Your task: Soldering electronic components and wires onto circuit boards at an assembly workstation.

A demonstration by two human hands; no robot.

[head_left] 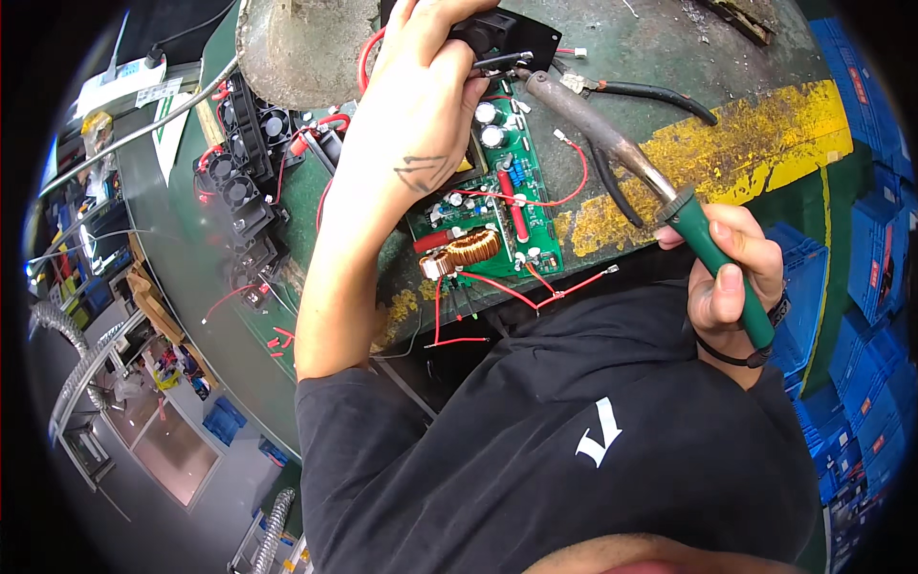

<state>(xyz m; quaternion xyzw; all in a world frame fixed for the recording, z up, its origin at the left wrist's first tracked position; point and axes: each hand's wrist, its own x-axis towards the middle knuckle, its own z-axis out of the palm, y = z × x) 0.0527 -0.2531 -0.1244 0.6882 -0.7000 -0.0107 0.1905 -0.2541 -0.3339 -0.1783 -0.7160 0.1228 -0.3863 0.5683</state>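
My right hand [732, 263] is wrapped round the green handle of a soldering iron [598, 124]. The iron slants up and to the left, its tip by the lower edge of a black panel [535, 36] and a short black wire [502, 60]. My left hand [421, 86] is closed on the black panel at the top; some of its fingers are hidden. Below it lies a green circuit board [535, 225], partly covered by my left hand and forearm. It carries a copper-wound coil [473, 247], capacitors and red wires.
Several small black fans [239, 182] with red wires are grouped on the green bench to the left. A worn grey plate [296, 53] lies at the back. Black cables [660, 93] cross the bench near yellow paint [708, 163]. Blue crates [875, 258] stack at the right.
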